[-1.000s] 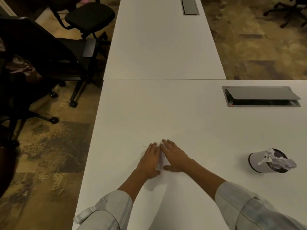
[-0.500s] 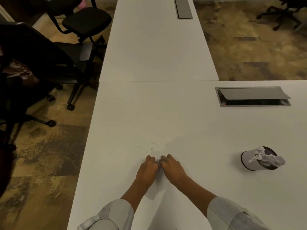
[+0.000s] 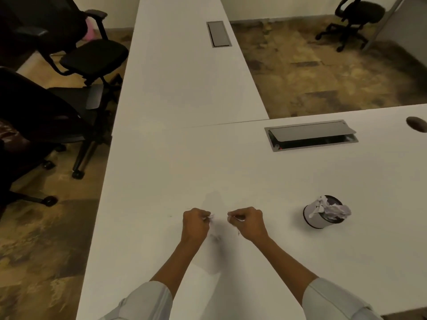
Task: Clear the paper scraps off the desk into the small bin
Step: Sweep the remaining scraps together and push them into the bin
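Pinching paper scraps (image 3: 207, 218), both hands hover over the white desk (image 3: 161, 181) amid carpet (image 3: 323, 77).

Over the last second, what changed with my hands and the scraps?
Both hands were flat and pressed together on the desk, sweeping scraps toward you. Now the left hand and right hand are apart and curled, each pinching small scraps in its fingers. The bin stays at your right, crumpled paper still poking out.
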